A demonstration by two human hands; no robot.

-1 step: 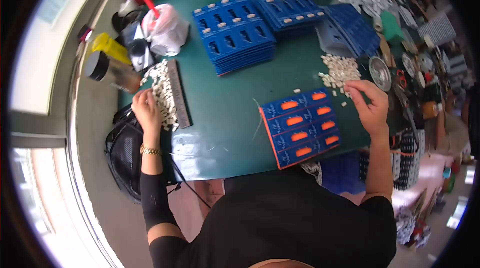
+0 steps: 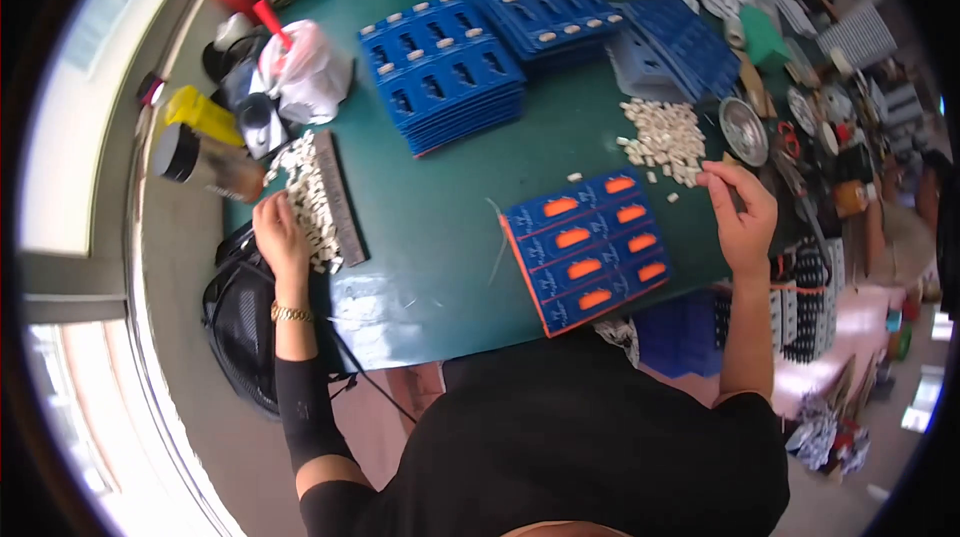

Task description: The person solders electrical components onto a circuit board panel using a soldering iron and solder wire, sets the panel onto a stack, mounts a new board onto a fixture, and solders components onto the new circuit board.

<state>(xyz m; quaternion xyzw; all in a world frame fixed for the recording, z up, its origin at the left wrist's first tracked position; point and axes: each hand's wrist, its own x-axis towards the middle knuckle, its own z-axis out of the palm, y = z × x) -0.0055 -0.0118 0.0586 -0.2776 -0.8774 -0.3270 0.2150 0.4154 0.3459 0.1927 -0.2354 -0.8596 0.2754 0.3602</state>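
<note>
White pieces (image 2: 666, 137), beside left hand (image 2: 279, 235), right hand (image 2: 745, 217)

Daylight reaches you from the left side of the frame, where the window (image 2: 110, 67) is washed out to white and the bright opening (image 2: 115, 417) at lower left loses nearly all detail. You get a pale glare patch on the green tabletop (image 2: 400, 277) at lower centre-left, while its middle is evenly lit. Your black shirt (image 2: 600, 427) sinks into near-flat darkness at bottom centre. The fisheye bends the window frame into an arc, and black vignetting closes off the corners. Toward the right rim, the clutter (image 2: 850, 137) looks dim, stretched and soft; the small white pieces (image 2: 665, 142) blur slightly together.
</note>
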